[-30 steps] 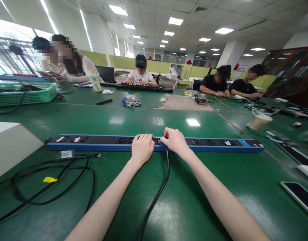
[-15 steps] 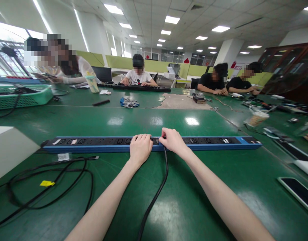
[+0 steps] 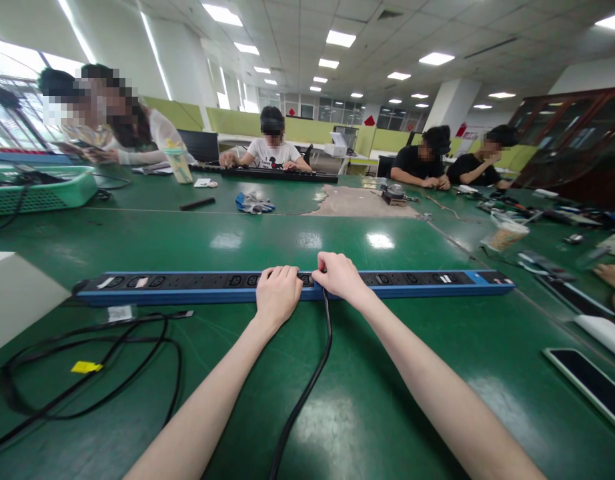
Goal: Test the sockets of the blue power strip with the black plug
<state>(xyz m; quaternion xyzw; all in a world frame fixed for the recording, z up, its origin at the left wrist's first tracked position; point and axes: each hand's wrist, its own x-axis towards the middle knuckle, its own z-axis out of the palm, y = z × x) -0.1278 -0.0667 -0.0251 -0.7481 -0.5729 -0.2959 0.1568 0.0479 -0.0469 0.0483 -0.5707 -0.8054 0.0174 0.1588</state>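
Observation:
Across the green table in front of me lies a long blue and black power strip, its rows of sockets facing up. My left hand is wrapped over the strip near its middle, fingers curled round the far edge. Just to its right, my right hand is closed at the top of a black power cable, over the strip's sockets. That cable's plug end is hidden by the fingers, so I cannot tell how deep it sits. From there the cable runs down towards me between my forearms.
On the left lie a coiled black cable with a yellow tag and a white box. A phone is at the right. Farther back are gloves, a drink cup, a green basket and several seated people.
Both hands keep almost the same place on the strip and cable. The view has shifted slightly. At the back right, a person's hand has risen to the face.

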